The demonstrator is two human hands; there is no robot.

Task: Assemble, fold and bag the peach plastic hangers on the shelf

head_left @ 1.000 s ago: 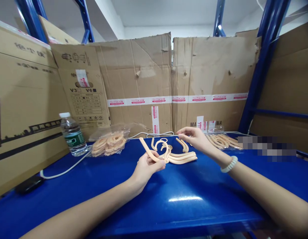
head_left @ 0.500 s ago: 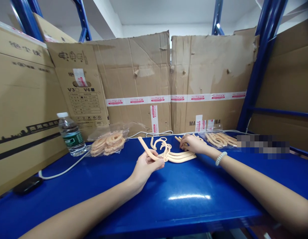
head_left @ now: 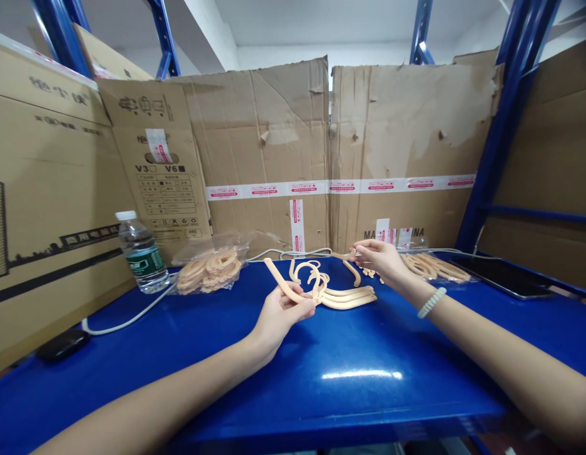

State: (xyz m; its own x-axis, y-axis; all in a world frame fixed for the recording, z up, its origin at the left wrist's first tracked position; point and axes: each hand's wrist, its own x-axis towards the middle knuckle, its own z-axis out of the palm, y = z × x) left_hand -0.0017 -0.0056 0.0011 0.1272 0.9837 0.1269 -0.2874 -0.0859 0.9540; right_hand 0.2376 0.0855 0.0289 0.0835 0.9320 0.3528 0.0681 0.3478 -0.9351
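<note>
Strip (head_left: 279,278), smoothly curved, sits pinched in the left hand (head_left: 277,318), a bent piece (head_left: 344,256) in the right hand (head_left: 380,260).

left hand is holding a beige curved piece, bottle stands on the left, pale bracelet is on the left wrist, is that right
Not quite: the head view shows the pale bracelet on the wrist of the right hand. The left hand is holding a beige curved piece, and the bottle stands on the left.
</note>
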